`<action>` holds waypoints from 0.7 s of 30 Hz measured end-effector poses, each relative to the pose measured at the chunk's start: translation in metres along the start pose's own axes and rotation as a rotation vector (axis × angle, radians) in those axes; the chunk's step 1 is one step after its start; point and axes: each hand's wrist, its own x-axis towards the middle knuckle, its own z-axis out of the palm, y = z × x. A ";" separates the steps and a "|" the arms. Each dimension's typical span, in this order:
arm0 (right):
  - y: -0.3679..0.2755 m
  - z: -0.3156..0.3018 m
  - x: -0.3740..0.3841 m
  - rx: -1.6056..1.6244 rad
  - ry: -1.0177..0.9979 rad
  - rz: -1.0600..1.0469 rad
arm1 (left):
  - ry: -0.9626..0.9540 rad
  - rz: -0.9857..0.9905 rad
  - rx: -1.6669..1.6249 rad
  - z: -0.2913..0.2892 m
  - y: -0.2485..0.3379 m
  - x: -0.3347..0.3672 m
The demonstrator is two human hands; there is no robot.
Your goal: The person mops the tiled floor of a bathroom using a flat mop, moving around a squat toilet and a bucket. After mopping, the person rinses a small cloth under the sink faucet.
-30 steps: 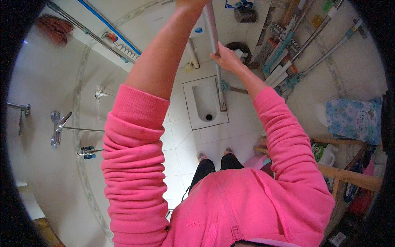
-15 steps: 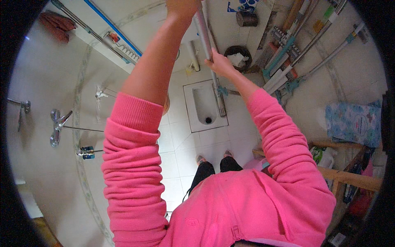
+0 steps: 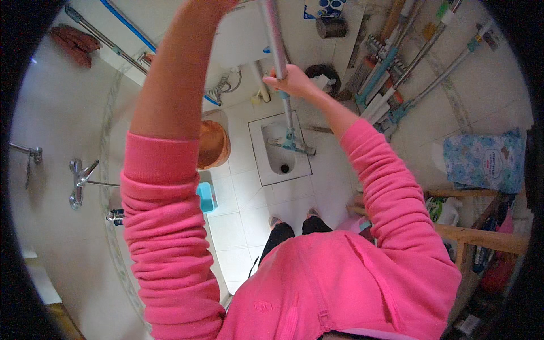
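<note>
My right hand [image 3: 292,82] is closed around the silver pole of a long-handled mop [image 3: 275,39]. The pole slants down from the top edge to a teal joint with a narrow grey head [image 3: 297,148]. That head lies crosswise over the squat toilet [image 3: 258,150], a white pan set in the tiled floor. My left hand [image 3: 228,3] is raised at the top edge, to the left of the pole. Most of it is cut off by the picture's edge, so its fingers are hidden.
An orange bucket [image 3: 225,150] and a teal basin [image 3: 208,198] stand left of the toilet. Behind is a dark waste bin [image 3: 331,72]. Several mops and brushes [image 3: 391,79] lean on the right wall. A tap [image 3: 81,178] juts from the left wall, a wooden frame [image 3: 481,238] stands right.
The mop head has turned from lengthwise to crosswise and shifted left over the pan. My right hand has moved slightly left, and my left arm has swung left, uncovering the bucket and basin.
</note>
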 end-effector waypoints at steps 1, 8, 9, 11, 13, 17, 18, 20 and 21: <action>0.003 0.005 -0.006 -0.037 0.111 0.062 | 0.095 0.017 0.151 0.010 -0.005 -0.004; 0.039 0.015 -0.018 -0.079 0.524 0.269 | -0.005 0.060 0.207 0.033 -0.052 0.008; 0.041 0.015 -0.017 -0.078 0.546 0.259 | -0.068 0.044 0.178 0.028 -0.053 0.012; 0.060 0.011 -0.014 -0.035 0.480 0.187 | -0.141 0.011 0.137 0.021 -0.057 0.021; 0.078 -0.004 -0.011 -0.090 0.379 0.177 | -0.163 -0.020 0.115 0.017 -0.066 0.031; 0.043 -0.007 0.014 -0.151 0.242 0.174 | -0.188 -0.032 0.096 0.004 -0.035 0.035; 0.061 -0.010 0.006 -0.147 0.289 0.221 | -0.172 -0.060 0.075 0.013 -0.053 0.039; 0.074 -0.022 0.002 -0.166 0.326 0.278 | -0.123 -0.106 0.073 0.024 -0.077 0.044; 0.053 -0.018 0.009 -0.172 0.287 0.263 | -0.139 -0.078 0.103 0.014 -0.064 0.042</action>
